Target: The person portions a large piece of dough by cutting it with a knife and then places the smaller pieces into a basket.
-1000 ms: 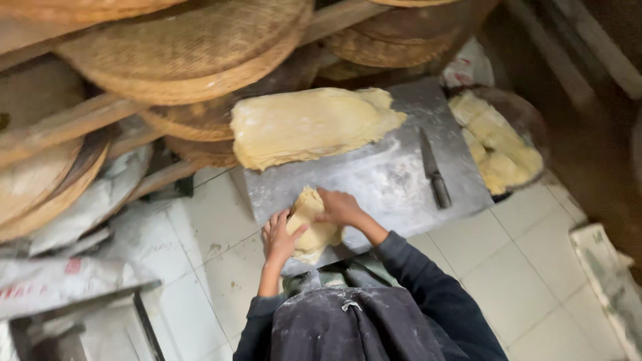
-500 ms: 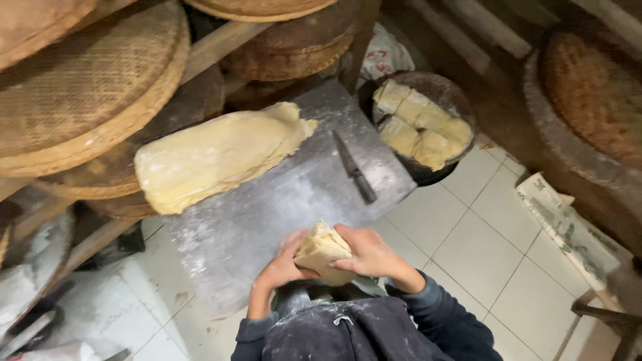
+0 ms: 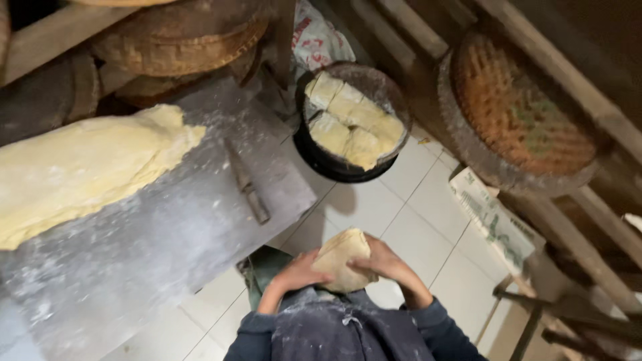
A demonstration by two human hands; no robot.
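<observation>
Dough piece [image 3: 342, 257] sits gripped between my left hand [image 3: 299, 273] and right hand [image 3: 386, 262]; I should press evenly, supporting underneath.

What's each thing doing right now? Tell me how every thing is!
Dough piece: folded, held off the board by both hands.
Left hand: cupping the piece.
Right hand: cupping the piece.
Big dough slab: lying flat on the floured board.
Knife: lying on the board, untouched.
Round basket: on the floor, holding dough pieces.
</observation>
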